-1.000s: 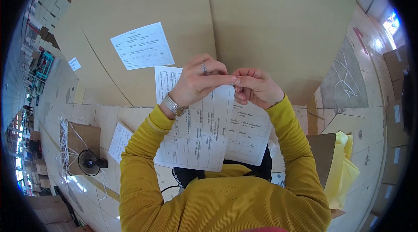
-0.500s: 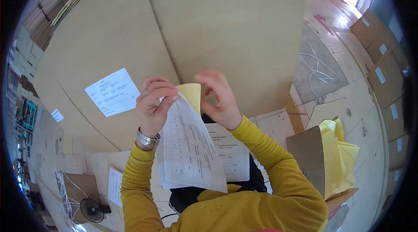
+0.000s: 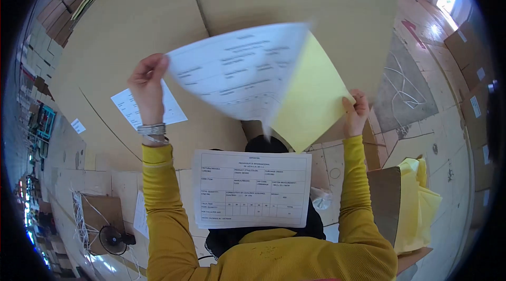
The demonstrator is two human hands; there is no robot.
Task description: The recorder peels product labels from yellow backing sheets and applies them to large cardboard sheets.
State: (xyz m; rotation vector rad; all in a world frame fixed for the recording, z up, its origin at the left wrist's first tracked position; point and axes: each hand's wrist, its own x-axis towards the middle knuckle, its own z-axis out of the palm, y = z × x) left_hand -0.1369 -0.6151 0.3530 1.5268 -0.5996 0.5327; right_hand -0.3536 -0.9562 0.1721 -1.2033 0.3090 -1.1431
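Observation:
A white printed label sheet (image 3: pixel 232 65) hangs blurred in the air, partly peeled off its yellow backing paper (image 3: pixel 311 91). Pinched at the sheet's upper left corner is my left hand (image 3: pixel 148 83). On the other side, my right hand (image 3: pixel 356 112) has its fingers closed on the backing's right corner. The two papers still meet along a slanting line between my hands. Across my lap lies a stack of similar printed sheets (image 3: pixel 253 189). Behind my left wrist, another printed label (image 3: pixel 174 104) sits flat on the large brown cardboard (image 3: pixel 126 22).
To the right stands an open carton (image 3: pixel 383 196) stuffed with crumpled yellow paper (image 3: pixel 416 207). A small black fan (image 3: pixel 113 240) and white strapping (image 3: pixel 79 223) are at the lower left. Labelled cartons (image 3: pixel 477 102) line the far right, and loose strapping (image 3: pixel 403 83) lies on the floor.
My hands have moved apart and farther from my body, left hand to the left, right hand to the right. The label sheet has swung up from my lap and the yellow backing shows much more.

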